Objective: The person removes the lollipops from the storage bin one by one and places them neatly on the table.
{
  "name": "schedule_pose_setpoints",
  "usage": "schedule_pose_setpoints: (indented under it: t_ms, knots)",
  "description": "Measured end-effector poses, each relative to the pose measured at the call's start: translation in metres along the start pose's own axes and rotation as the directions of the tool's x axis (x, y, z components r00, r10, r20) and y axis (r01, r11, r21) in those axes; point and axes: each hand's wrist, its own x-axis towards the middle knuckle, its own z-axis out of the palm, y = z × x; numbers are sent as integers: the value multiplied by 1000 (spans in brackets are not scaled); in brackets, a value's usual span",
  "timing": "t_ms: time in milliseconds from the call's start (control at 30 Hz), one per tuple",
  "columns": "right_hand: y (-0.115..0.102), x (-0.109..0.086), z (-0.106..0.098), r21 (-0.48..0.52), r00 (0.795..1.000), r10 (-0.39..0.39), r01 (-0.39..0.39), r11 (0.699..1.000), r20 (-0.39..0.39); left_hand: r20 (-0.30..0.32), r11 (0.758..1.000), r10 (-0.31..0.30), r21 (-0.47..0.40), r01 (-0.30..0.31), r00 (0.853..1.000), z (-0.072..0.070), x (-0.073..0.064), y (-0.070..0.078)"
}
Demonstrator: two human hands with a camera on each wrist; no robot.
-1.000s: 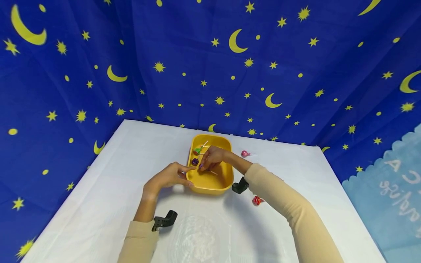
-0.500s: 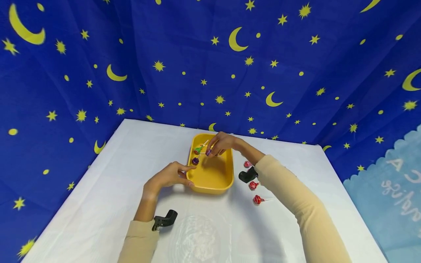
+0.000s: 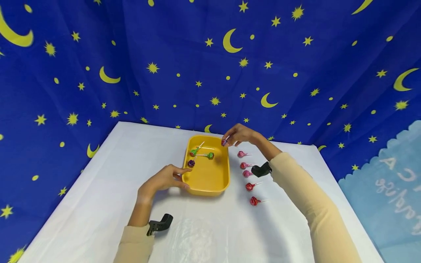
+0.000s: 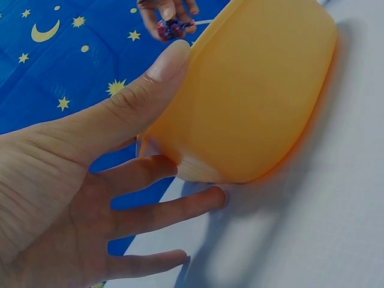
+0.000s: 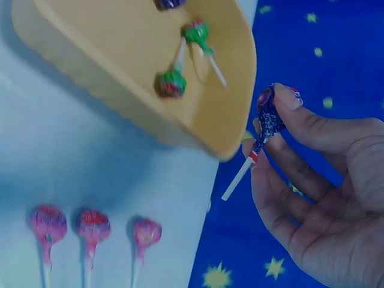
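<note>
At mid-frame the right hand [image 3: 237,134] pinches a purple lollipop [image 3: 224,142] near the yellow tub [image 3: 208,177]; the left hand [image 3: 165,178], spread, touches its lower-left edge. Inside: 2 green lollipops [image 3: 210,155] and a purple ball [image 3: 191,163], probably another; right of centre, 5 pink or red lollipops [image 3: 249,187] on the counter [image 3: 154,148]

Right hand [image 5: 324,180] pinching a purple lollipop [image 5: 270,120], stick slanting down-left, near one end of a yellow tray [image 5: 99,78]. In the tray: two green lollipops [image 5: 173,83] and part of a purple candy [image 5: 170,3]. On the white table [image 5: 90,171]: three pink lollipops [image 5: 94,227] in a row. Right: starred blue cloth [image 5: 330,54].
</note>
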Motion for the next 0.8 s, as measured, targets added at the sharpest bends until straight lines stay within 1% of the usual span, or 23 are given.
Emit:
schedule_pose_setpoints:
  t_ms: [133,300,433,533,700,800]
  knots:
    - [24,-4,-11,14,998,49,-49,999,-48,13,1000,9,-12,-9,1000,3,0,0]
    - [50,-7,-29,37,984,133,-129,991,-115,9,1000,11,-24,-11,1000,3,1,2]
    - [62,-5,-41,69,973,172,-163,984,-154,3,999,11,-30,-11,1000,0,-1,0]
    - [74,-7,-45,97,965,189,-174,980,-182,1,1000,13,-27,-13,1000,0,-1,-1]
    - [96,-14,-45,125,959,186,-162,979,-212,2,1000,18,-22,-18,1000,0,0,-1]
    - [107,-17,-44,155,948,210,-176,972,-240,8,999,25,-32,-25,1000,-1,-1,1]
